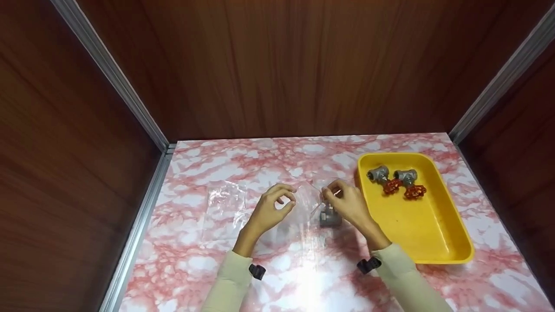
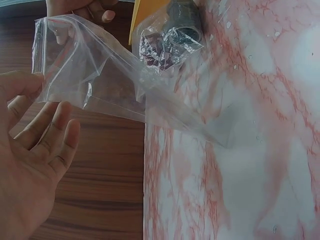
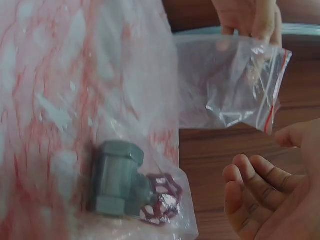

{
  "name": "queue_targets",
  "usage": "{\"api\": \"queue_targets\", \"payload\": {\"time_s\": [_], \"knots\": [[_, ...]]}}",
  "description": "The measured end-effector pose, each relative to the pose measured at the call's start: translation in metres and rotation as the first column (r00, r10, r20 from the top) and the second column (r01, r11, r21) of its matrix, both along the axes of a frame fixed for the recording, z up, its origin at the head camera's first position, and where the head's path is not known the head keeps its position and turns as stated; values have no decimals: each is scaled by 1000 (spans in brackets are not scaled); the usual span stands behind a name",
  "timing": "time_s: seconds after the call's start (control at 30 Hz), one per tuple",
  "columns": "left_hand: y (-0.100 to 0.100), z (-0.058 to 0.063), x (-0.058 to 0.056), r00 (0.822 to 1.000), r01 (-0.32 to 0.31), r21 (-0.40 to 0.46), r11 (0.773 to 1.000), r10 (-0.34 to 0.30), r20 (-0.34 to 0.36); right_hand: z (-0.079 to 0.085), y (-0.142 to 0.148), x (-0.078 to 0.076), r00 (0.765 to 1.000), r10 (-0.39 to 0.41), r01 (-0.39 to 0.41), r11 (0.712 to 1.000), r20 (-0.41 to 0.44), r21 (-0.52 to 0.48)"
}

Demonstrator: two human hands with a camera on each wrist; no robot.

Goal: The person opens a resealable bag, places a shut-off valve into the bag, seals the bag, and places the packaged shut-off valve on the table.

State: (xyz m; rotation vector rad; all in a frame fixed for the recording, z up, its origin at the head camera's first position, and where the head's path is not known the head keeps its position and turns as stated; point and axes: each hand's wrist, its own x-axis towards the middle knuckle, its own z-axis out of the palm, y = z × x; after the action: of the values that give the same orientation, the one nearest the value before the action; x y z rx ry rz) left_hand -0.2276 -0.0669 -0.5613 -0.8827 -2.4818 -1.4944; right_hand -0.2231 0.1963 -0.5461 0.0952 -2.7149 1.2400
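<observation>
by the look of it, you have one piece wrapped or nearly so: a grey valve [image 1: 331,218] lies on the table [image 1: 260,164] just below your right hand [image 1: 350,203], clear plastic around its red handwheel [image 3: 162,197]. you can't tell here whether that wrapping is sealed.

between your hands is the ziplock bag [image 2: 115,85], with nothing seen inside it. your left hand [image 1: 265,212] pinches one side of its mouth, the other fingers loosely bent; your right hand seems to pinch the opposite corner near the red strip.

what seems left is another valve [image 1: 378,173] and a third valve [image 1: 406,175], both unwrapped in the yellow tray [image 1: 407,229] to your right. a flat clear bag [image 1: 226,206] lies to your left, not yet filled.
</observation>
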Motion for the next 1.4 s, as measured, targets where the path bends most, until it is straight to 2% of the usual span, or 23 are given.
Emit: {"api": "queue_targets", "payload": {"time_s": [0.3, 0.67, 1.23, 1.4], "knots": [[-1, 1, -1, 1000, -11, -5, 1000, 11, -8, 6, 17, -2, 999, 2, -1, 999, 43, -32], [-1, -1, 0, 1000, -19, -5, 1000, 18, -24, 9, 40, -10, 999, -17, 18, 999, -27, 45], [-4, -1, 3, 999, -8, -11, 1000, 9, 43, 9, 74, -22, 995, -58, 65, 994, -87, 88], [-5, -2, 2, 999, -19, -13, 1000, 19, 32, 9, 89, -25, 993, -79, 89, 990, -89, 111]]}}
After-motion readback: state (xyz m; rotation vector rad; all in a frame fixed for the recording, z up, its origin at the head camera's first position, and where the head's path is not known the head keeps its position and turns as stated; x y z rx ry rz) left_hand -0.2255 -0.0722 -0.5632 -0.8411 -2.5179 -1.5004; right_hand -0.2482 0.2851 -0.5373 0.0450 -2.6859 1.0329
